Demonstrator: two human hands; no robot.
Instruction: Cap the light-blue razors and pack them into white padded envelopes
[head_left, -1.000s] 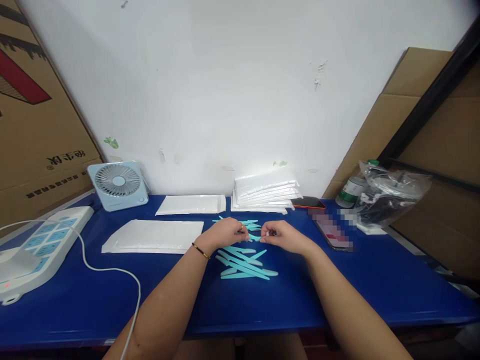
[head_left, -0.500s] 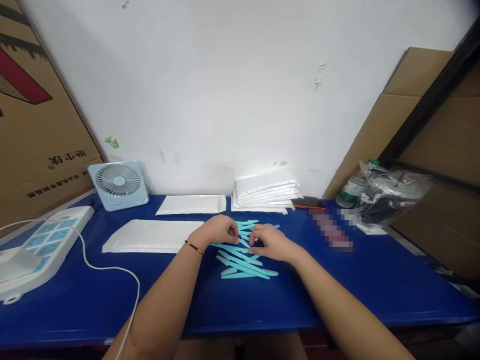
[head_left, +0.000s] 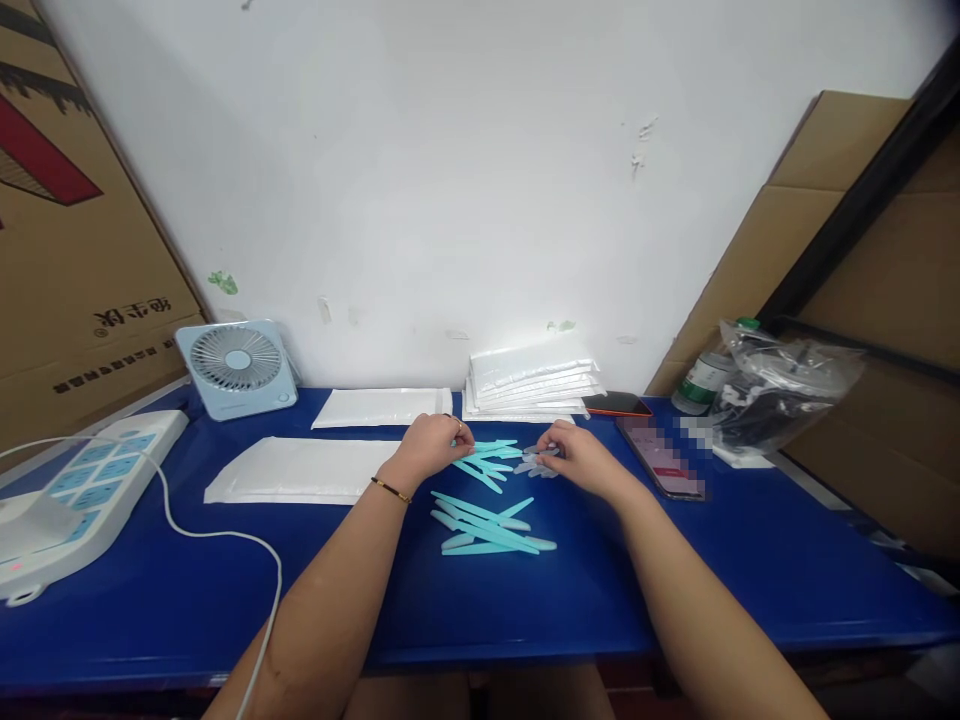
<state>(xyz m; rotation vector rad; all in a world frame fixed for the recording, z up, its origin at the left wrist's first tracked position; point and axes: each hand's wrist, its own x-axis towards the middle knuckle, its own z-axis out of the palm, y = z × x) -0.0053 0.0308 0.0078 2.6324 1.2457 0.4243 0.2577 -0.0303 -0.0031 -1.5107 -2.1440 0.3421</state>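
While both hands rest on the far sticks, left hand pinches one; right hand fingertips pinch pale caps.

Turquoise sticks; blue table; white envelopes

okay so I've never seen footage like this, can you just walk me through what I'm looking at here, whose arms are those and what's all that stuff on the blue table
There is no machine here. A person wears a camera on the head, so the view looks down along their own two bare arms.

The left hand rests on a far bunch of thin turquoise strips. The right hand touches small pale pieces beside them. Whether either grip is closed on anything is too small to tell. A second bunch of strips lies nearer the person.

On the blue table also lie white padded envelopes, a stack of them by the wall, a small fan, a power strip, a phone and a plastic bag.
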